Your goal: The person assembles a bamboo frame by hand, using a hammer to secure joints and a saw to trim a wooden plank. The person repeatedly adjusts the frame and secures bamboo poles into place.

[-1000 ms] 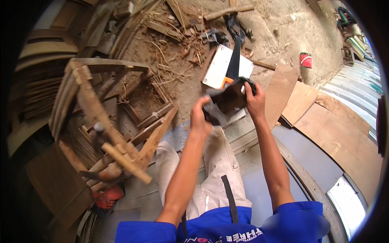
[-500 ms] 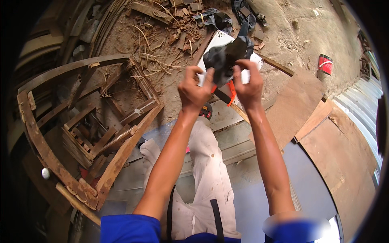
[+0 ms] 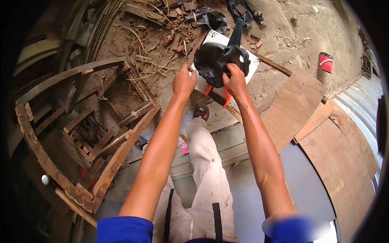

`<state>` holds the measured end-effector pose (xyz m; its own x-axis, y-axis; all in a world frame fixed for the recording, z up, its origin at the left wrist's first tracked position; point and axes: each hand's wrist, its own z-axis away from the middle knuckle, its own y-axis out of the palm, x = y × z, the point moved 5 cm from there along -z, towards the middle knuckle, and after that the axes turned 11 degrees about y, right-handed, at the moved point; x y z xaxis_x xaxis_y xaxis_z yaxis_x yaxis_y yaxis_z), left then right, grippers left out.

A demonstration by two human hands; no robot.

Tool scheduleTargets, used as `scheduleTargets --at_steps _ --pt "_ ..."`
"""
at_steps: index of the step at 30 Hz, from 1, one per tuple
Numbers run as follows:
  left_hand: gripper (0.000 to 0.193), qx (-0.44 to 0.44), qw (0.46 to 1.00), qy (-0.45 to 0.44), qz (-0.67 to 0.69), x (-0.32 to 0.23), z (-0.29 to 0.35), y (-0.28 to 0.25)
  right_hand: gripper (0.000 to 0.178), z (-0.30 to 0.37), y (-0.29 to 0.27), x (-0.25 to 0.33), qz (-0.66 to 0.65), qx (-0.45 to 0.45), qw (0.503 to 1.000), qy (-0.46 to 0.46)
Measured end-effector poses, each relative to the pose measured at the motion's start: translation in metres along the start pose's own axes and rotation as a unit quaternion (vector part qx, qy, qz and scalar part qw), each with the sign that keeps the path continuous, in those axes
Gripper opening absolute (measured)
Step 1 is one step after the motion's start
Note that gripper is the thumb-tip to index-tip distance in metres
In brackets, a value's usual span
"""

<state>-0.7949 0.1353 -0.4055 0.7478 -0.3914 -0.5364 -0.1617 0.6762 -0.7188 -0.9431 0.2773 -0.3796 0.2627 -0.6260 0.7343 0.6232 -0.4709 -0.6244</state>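
Observation:
A crumpled black plastic bag is spread between my two hands, above a white board with small holes near its corners. My left hand is closed at the bag's left edge; its fingertips are partly hidden. With bent fingers and thumb, my right hand grips the bag's lower right part. Below the bag shows the orange and black handle of a saw. A dark blade-like strip sticks out beyond the bag's top; the bag hides whatever lies between.
An old wooden frame stands at the left. Wood scraps and another black bag lie at the back. Plywood sheets cover the right side. A red can stands far right. My shoe is near the board.
Both hands have moved slightly left, and the left hand has gone farther from the right. The black bag is spread wider and lower over the board.

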Motion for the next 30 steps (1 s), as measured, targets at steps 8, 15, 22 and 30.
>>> scheduleTargets --at_steps 8,15,22,30 --pt "0.027 -0.052 0.748 -0.150 0.645 -0.063 0.152 -0.068 0.017 0.103 -0.066 0.154 -0.115 -0.012 0.993 0.021" --pt "0.027 -0.134 0.757 -0.106 0.631 -0.106 0.253 -0.224 0.021 0.179 -0.087 0.262 -0.215 0.133 0.961 0.114" --pt "0.030 -0.225 0.808 0.013 0.544 -0.069 0.370 -0.370 0.024 0.241 -0.057 0.399 -0.192 0.246 0.950 0.031" --pt "0.029 -0.329 0.693 0.018 0.641 0.087 0.476 -0.474 0.039 0.311 0.056 0.530 0.000 0.054 0.982 -0.183"
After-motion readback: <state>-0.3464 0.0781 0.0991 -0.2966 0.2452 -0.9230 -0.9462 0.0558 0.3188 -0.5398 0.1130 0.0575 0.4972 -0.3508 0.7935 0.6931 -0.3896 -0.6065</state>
